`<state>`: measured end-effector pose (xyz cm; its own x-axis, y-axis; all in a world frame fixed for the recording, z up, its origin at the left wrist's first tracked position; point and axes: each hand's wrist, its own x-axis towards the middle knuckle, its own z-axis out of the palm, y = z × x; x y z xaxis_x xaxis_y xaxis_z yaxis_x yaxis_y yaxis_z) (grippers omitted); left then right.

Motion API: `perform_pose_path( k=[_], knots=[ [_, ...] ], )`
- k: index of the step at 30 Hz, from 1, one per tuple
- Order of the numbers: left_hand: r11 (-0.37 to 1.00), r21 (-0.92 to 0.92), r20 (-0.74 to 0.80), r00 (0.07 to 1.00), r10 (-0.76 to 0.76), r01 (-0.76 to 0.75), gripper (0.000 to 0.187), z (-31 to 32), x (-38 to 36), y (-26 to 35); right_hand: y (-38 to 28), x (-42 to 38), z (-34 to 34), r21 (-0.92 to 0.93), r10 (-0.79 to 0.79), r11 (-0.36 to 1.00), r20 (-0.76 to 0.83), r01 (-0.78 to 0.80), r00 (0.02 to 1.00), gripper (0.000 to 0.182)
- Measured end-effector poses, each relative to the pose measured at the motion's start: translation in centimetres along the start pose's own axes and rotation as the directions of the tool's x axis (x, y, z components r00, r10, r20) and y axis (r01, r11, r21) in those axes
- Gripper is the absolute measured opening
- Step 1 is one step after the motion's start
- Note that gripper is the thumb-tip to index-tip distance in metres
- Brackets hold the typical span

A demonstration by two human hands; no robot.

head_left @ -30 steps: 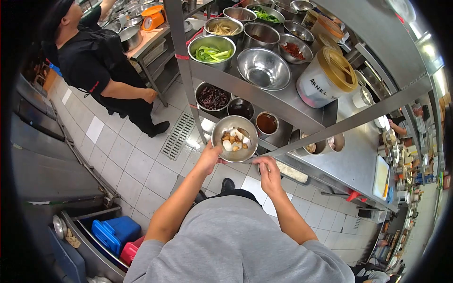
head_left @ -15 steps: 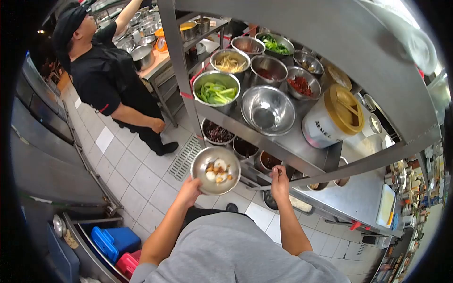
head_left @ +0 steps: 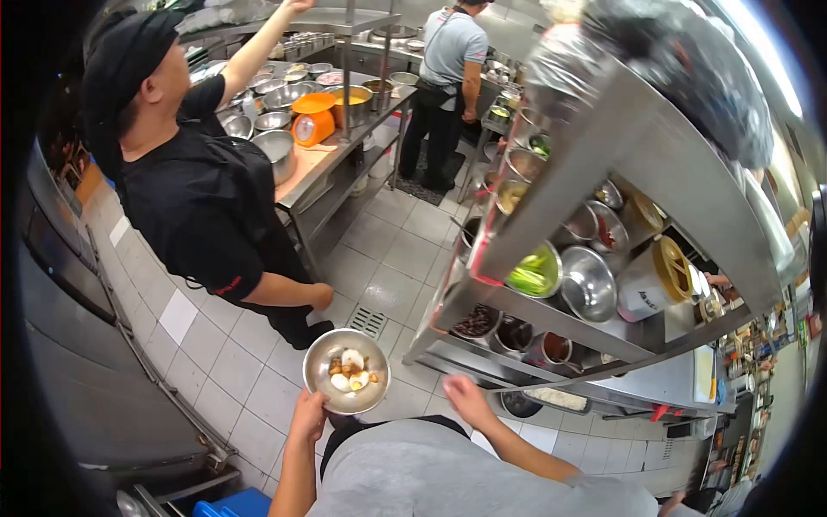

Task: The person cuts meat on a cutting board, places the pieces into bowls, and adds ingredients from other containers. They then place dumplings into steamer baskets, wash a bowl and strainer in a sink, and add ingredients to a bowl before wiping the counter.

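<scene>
A round metal bowl (head_left: 323,353) is gripped at its lower left rim by my left hand (head_left: 308,415). Inside it lie pieces of egg (head_left: 351,358), white with some yolk showing, among small brown chunks. My right hand (head_left: 467,398) is off to the right of the bowl, in front of the metal shelf unit, touching neither. Its fingers are blurred, and whether they hold anything is unclear.
A person in black (head_left: 194,198) stands at the left beside a worktable (head_left: 345,159) with bowls and an orange scale (head_left: 314,127). Another person (head_left: 448,65) stands farther back. The shelf (head_left: 551,323) at right holds ingredient bowls and a lidded tub (head_left: 650,289).
The view has turned left and now takes in the second person and the aisle. My left hand and the bowl have moved left and lower in view. The shelf unit has shifted right.
</scene>
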<state>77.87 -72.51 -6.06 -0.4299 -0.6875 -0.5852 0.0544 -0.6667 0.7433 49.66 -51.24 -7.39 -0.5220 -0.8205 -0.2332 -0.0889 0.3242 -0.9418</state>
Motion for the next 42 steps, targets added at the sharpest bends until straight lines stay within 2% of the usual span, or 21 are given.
perform_pose_path(
  k=[2, 4, 6, 7, 8, 10, 12, 14, 16, 18, 19, 21, 22, 24, 26, 28, 31, 32, 35, 38, 42],
  knots=[
    [0.999, 0.031, 0.036, 0.999, -0.011, 0.009, 0.055, -0.8, 1.1, 3.2, -7.9, 6.6, 5.7, 0.24, -0.045, 0.97, 0.01, 0.041, 0.999, 0.018],
    [0.997, 0.075, 0.093, 0.996, -0.017, 0.01, 0.057, -0.4, 2.6, 6.1, -15.8, 13.1, 8.8, 0.143, -0.315, 0.932, -0.129, 0.332, 0.94, 0.023],
    [0.997, 0.079, 0.15, 0.989, -0.017, 0.005, 0.06, 0.1, 4.0, 8.4, -22.3, 19.8, 9.7, 0.257, -0.443, 0.823, -0.268, 0.507, 0.856, 0.026],
    [0.994, 0.113, 0.19, 0.982, -0.016, -0.006, 0.063, -0.8, 7.2, 8.5, -27.0, 26.8, 7.9, 0.214, -0.461, 0.777, -0.446, 0.592, 0.767, 0.026],
    [0.993, 0.119, 0.206, 0.978, -0.022, -0.003, 0.063, -0.4, 7.9, 9.6, -30.4, 29.7, 6.9, 0.313, -0.424, 0.696, -0.547, 0.646, 0.722, 0.025],
    [0.994, 0.107, 0.229, 0.973, -0.022, -0.003, 0.065, 1.3, 9.1, 12.0, -34.7, 36.2, 3.4, 0.384, -0.281, 0.65, -0.68, 0.656, 0.677, 0.027],
    [0.995, 0.094, 0.273, 0.962, -0.017, -0.009, 0.067, 1.3, 11.5, 12.1, -35.4, 43.6, -1.6, 0.187, -0.277, 0.75, -0.782, 0.635, 0.558, 0.029],
    [0.993, 0.115, 0.269, 0.963, -0.011, -0.021, 0.067, 1.8, 13.2, 13.0, -36.7, 49.4, -6.4, -0.166, -0.319, 0.897, -0.885, 0.409, 0.34, 0.032],
    [0.991, 0.135, 0.268, 0.962, -0.049, 0.013, 0.067, 2.5, 14.1, 14.9, -35.2, 55.6, -14.3, -0.412, -0.394, 0.909, -0.798, 0.064, 0.456, 0.025],
    [0.983, 0.18, 0.258, 0.964, -0.063, 0.016, 0.067, 2.0, 16.8, 15.3, -34.8, 58.6, -20.5, -0.439, -0.285, 0.871, -0.818, -0.222, 0.5, 0.034],
    [0.981, 0.19, 0.252, 0.965, -0.075, 0.026, 0.067, 2.2, 17.7, 16.3, -36.5, 56.7, -21.0, -0.457, -0.227, 0.81, -0.823, -0.368, 0.521, 0.049],
    [0.98, 0.192, 0.237, 0.967, -0.088, 0.043, 0.067, 2.6, 19.7, 17.9, -34.9, 59.7, -27.1, -0.615, -0.198, 0.609, -0.729, -0.501, 0.655, 0.062],
    [0.975, 0.214, 0.229, 0.967, -0.113, 0.063, 0.067, 2.7, 20.9, 18.4, -34.3, 60.2, -29.6, -0.699, -0.113, 0.543, -0.61, -0.465, 0.785, 0.062],
    [0.99, 0.136, 0.216, 0.974, -0.067, 0.038, 0.065, 3.6, 23.3, 19.5, -30.9, 63.2, -34.9, -0.666, 0.146, 0.52, -0.548, -0.535, 0.824, 0.063],
    [0.965, 0.233, 0.168, 0.972, -0.165, 0.124, 0.055, 6.0, 23.8, 22.9, -32.5, 61.0, -33.8, -0.664, 0.347, 0.398, -0.53, -0.633, 0.774, 0.062],
    [0.964, 0.225, 0.176, 0.968, -0.18, 0.139, 0.056, 6.9, 26.5, 23.2, -31.0, 61.2, -34.3, -0.602, 0.45, 0.365, -0.553, -0.71, 0.701, 0.06],
    [0.964, 0.232, 0.202, 0.963, -0.181, 0.132, 0.058, 7.8, 29.9, 23.2, -30.6, 62.0, -34.9, -0.566, 0.509, 0.397, -0.519, -0.723, 0.686, 0.051],
    [0.98, 0.131, 0.179, 0.968, -0.174, 0.152, 0.059, 8.1, 31.2, 22.2, -30.8, 61.6, -35.0, -0.556, 0.519, 0.391, -0.525, -0.734, 0.675, 0.051],
    [0.978, 0.151, 0.279, 0.942, -0.184, 0.146, 0.06, 8.9, 34.0, 21.8, -32.6, 60.8, -33.9, -0.669, 0.475, 0.438, -0.395, -0.601, 0.786, 0.024],
    [0.95, 0.261, 0.293, 0.923, -0.249, 0.174, 0.061, 11.0, 35.1, 22.7, -30.6, 61.7, -35.5, -0.626, 0.464, 0.532, -0.347, -0.569, 0.815, 0.017],
    [0.974, 0.158, 0.366, 0.906, -0.213, 0.165, 0.06, 12.5, 36.2, 22.4, -30.5, 61.7, -35.1, -0.603, 0.459, 0.501, -0.423, -0.621, 0.781, 0.015]
  ],
)
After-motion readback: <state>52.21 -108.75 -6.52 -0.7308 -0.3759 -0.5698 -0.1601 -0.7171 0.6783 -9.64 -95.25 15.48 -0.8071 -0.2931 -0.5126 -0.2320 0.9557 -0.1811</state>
